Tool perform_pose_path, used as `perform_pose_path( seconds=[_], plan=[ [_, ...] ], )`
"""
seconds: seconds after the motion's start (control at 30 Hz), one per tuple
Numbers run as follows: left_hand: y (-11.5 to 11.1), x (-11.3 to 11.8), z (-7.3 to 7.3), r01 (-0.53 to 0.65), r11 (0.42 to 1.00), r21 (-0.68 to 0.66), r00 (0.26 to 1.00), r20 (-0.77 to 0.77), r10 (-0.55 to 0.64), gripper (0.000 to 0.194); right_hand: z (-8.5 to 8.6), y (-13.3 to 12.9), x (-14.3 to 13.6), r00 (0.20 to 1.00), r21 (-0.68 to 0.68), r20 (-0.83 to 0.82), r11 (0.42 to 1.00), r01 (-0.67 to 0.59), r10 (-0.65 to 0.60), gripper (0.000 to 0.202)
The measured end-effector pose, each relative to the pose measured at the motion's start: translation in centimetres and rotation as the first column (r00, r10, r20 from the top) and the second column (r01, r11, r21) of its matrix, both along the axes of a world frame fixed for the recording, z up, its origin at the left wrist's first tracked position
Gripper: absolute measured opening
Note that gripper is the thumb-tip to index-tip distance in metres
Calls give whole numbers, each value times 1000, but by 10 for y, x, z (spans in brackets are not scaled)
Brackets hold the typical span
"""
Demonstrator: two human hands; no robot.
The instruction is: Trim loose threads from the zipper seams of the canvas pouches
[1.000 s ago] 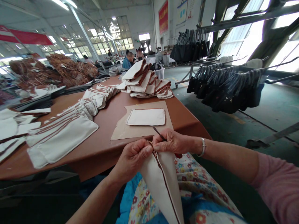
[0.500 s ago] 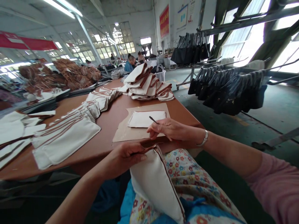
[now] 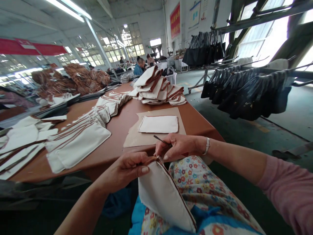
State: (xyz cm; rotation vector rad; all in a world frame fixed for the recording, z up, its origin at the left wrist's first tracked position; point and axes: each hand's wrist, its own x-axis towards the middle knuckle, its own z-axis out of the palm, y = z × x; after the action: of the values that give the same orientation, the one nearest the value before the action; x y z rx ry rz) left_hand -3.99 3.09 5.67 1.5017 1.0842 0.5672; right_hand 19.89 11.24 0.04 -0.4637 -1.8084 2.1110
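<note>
A white fabric pouch piece [image 3: 163, 197] with brown edging hangs over my lap, its upper corner pinched by my left hand [image 3: 130, 166]. My right hand [image 3: 174, 145] is closed on a thin dark tool [image 3: 160, 139], whose exact kind I cannot make out. The right fingertips meet the pouch piece's top corner, close beside the left fingers. Past the hands, another white pouch piece [image 3: 158, 124] lies flat on a sheet of brown paper [image 3: 132, 138] on the table.
The brown table [image 3: 119, 130] bears a fanned row of white pieces [image 3: 80, 140] at left and a stacked pile [image 3: 158, 88] at the back. Heaped brown material [image 3: 73, 78] lies far left. Black bags [image 3: 251, 94] hang on a rack at right. A seated person [image 3: 139, 67] is in the distance.
My right hand has come down and left to the pouch piece's top corner, bringing the thin tool along. My left hand still pinches that corner. The view has shifted slightly.
</note>
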Motion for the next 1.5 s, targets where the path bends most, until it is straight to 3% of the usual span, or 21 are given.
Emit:
perform_pose_path(
  seconds=[0.1, 0.23, 0.33, 0.4, 0.47, 0.57, 0.63, 0.73, 0.8, 1.0, 1.1, 1.2, 1.23, 1.27, 1.3, 1.37, 1.43, 1.5],
  plan=[
    [5, -11, -8, 38, 997, -68, 999, 30, -36, 30, -7, -8, -7, 997, 91, 5, 993, 78, -79, 36],
    [10, -20, -14, 19, 990, -140, 996, 87, -7, 44, 1, -16, -12, 985, 303, -11, 939, 165, -170, 28],
    [11, -12, -8, -9, 989, -150, 1000, 20, 12, 43, 10, -21, -13, 971, 459, -4, 862, 216, -241, 20],
    [9, -3, -3, -4, 987, -159, 1000, -27, 0, 36, 14, -24, -13, 957, 578, 5, 781, 235, -291, 14],
    [7, 5, -1, -37, 982, -187, 999, -40, 30, 33, 14, -25, -13, 944, 735, -15, 637, 234, -330, 9],
    [2, 12, -7, -150, 950, -274, 988, -11, 152, 30, 9, -27, -14, 932, 926, -134, 293, 239, -336, 7],
    [-1, 15, -13, -191, 921, -341, 977, 24, 211, 28, 2, -30, -15, 931, 967, -194, 101, 235, -308, 11],
    [-6, 17, -19, -236, 896, -377, 960, 55, 275, 26, -6, -36, -17, 933, 979, -203, -63, 193, -297, 14],
    [-9, 18, -19, -256, 893, -371, 952, 63, 299, 26, -9, -41, -18, 927, 977, -211, -110, 185, -310, 14],
    [-12, 17, -14, -242, 885, -399, 957, 51, 285, 27, -13, -42, -22, 905, 950, -311, -58, 307, -290, 11],
    [-10, 18, -14, -228, 891, -393, 968, 12, 252, 27, -10, -36, -21, 914, 953, -300, -49, 298, -274, 11],
    [-7, 18, -14, -189, 890, -416, 979, -14, 201, 23, 12, -27, -12, 952, 982, -180, -93, 162, -248, 9],
    [-6, 17, -15, -172, 888, -428, 982, -7, 187, 22, 24, -23, -6, 958, 989, -140, -82, 123, -252, 7],
    [-5, 16, -15, -160, 884, -440, 983, 10, 183, 21, 36, -19, -1, 960, 995, -102, -30, 98, -262, 7],
    [-4, 14, -15, -153, 879, -452, 981, 37, 190, 20, 47, -16, 5, 956, 992, -77, 75, 102, -283, 7],
    [-4, 12, -14, -162, 866, -473, 966, 102, 236, 20, 61, -11, 13, 950, 917, -50, 364, 166, -309, 9],
    [-3, 9, -15, -184, 851, -493, 948, 141, 286, 21, 59, -9, 15, 948, 781, -65, 575, 244, -313, 12],
    [-3, 7, -17, -184, 842, -507, 943, 151, 296, 22, 42, -11, 10, 955, 665, -91, 696, 269, -282, 20]
  ],
)
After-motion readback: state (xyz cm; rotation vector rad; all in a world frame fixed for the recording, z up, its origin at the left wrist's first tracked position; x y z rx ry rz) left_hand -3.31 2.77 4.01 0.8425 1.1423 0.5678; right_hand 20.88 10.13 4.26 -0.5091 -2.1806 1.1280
